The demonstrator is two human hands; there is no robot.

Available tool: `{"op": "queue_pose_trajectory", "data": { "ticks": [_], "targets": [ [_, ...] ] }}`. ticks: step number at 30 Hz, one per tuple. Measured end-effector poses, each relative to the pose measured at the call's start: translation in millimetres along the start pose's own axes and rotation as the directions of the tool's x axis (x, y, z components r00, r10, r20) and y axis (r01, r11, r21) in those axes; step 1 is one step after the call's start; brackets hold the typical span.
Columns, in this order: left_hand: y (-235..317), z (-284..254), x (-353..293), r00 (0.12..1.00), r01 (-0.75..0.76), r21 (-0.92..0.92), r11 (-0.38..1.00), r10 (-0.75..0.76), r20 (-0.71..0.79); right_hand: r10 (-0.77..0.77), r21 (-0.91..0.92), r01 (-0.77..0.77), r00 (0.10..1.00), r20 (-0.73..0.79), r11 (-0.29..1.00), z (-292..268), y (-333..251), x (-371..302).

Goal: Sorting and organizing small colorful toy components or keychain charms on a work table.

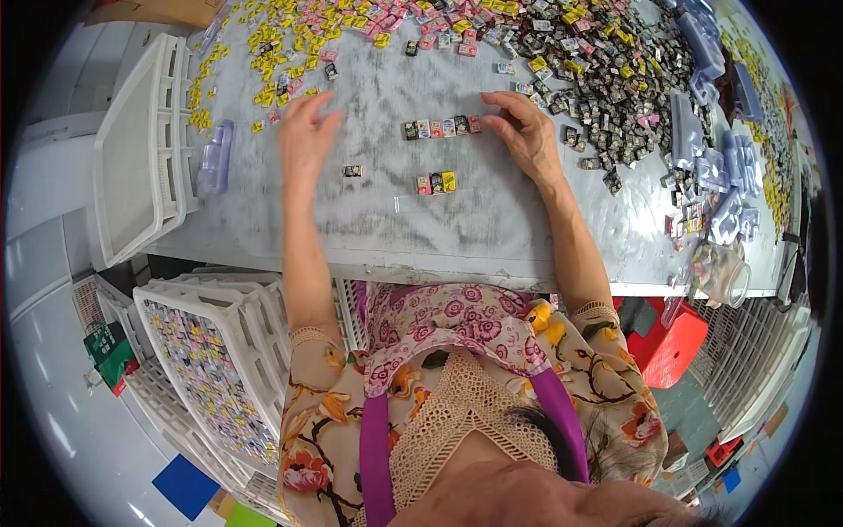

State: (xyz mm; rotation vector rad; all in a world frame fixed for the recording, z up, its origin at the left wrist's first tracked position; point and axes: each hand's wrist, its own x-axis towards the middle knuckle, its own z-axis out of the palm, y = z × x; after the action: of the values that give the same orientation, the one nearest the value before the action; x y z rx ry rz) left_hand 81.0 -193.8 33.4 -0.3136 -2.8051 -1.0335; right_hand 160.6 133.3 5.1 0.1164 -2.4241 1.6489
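Note:
My left hand [305, 132] hovers over the grey table [369, 228] with fingers spread and blurred, holding nothing; it is near loose yellow and pink wrapped candies [281, 83]. My right hand [525, 130] rests on the table, its fingertips at the right end of a short row of small wrapped candies [442, 127]. A second shorter row of three candies [436, 183] lies nearer me, and a single dark candy [352, 170] sits beside my left wrist.
Heaps of candies cover the far table: yellow and pink [351, 22], dark ones [606, 70]. Clear plastic trays [711, 158] pile at the right, one [215, 156] at the left. White crates [140, 149] stand left; one below [211, 369] holds packed candies. A glass jar [722, 270] sits at the right edge.

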Motion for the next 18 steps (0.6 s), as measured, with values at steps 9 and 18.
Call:
{"op": "queue_pose_trajectory", "data": {
  "ticks": [9,18],
  "targets": [
    [-54,-9,-2,0.997,0.020,0.100,0.995,-0.013,-0.075,0.094,0.133,-0.088,0.995,-0.034,0.987,-1,10,-5],
    [-50,-36,70,0.983,0.162,0.136,0.977,-0.146,-0.115,0.133,0.146,-0.130,0.991,-0.008,0.981,-2,9,-2]
  ]
}}
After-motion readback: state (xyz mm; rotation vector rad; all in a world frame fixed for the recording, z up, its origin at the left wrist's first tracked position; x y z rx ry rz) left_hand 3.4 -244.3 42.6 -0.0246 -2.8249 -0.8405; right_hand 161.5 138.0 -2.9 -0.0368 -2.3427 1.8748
